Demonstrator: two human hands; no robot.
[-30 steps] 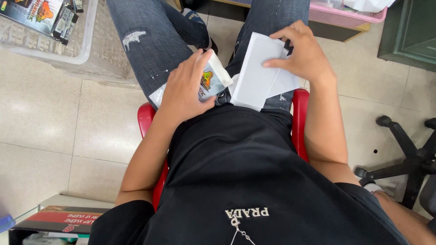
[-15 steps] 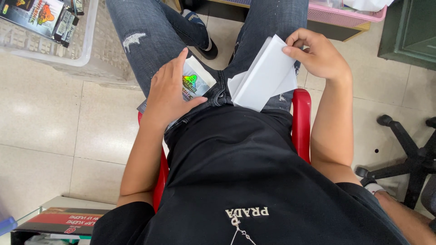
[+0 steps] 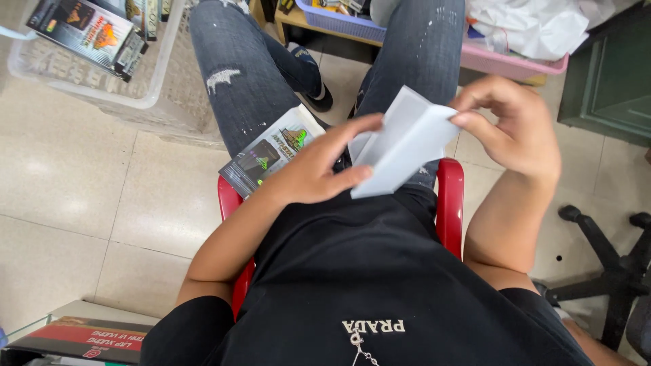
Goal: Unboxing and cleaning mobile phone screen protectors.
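Both hands have lifted off the lap since half a second ago: the left hand has left the printed card and now meets the right hand on the white folded carton, which has risen above the thighs. Left fingers pinch the carton's lower near edge, thumb underneath; right fingertips are closed on its upper far corner. Its long axis runs diagonally, from low near the belly up and away toward the right hand, with the fold crease running along it. Just beside the left wrist, the dark printed card lies flat on the left thigh, partly covered by the forearm. A red chair shows at both sides of the hips. Farther out, a clear plastic bin holding more dark packets stands on the tiled floor beside the left leg, and a pink basket with white bags sits beyond the right knee. The carton's underside is hidden, and the bin is cut off by the frame.
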